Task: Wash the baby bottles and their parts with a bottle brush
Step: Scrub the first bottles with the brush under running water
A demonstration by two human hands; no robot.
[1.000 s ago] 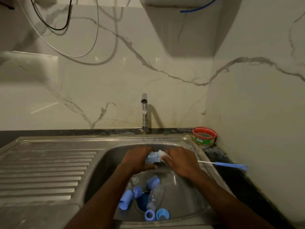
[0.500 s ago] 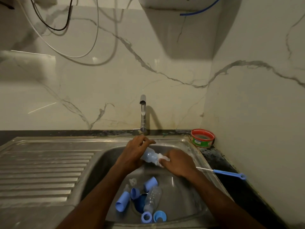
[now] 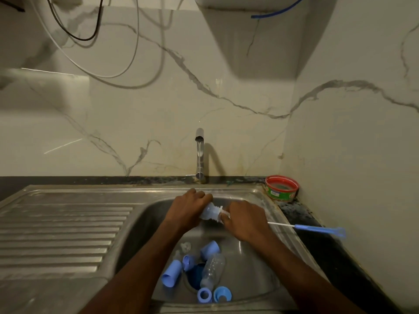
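Observation:
Over the steel sink basin [image 3: 260, 264], my left hand [image 3: 187, 208] grips a clear baby bottle [image 3: 209, 213] lying sideways, its mouth toward the right. My right hand [image 3: 243, 219] grips the bottle brush at the bottle's mouth; the white wire and blue handle [image 3: 317, 228] stick out to the right. The bristle end is hidden inside the bottle. At the basin's bottom lie another clear bottle [image 3: 213, 270], blue caps [image 3: 171, 273] [image 3: 210, 248], blue rings [image 3: 204, 295] [image 3: 222, 293] and clear teats [image 3: 185, 246].
The tap [image 3: 199, 152] stands behind the basin with a thin stream of water running. A ribbed drainboard [image 3: 61, 232] lies to the left. A red-rimmed round tub [image 3: 282, 188] sits in the back right corner on the dark counter. Cables hang on the marble wall.
Both hands with the bottle have risen toward the tap. My left hand has shifted its hold on the bottle's base, and the brush handle has come slightly leftward.

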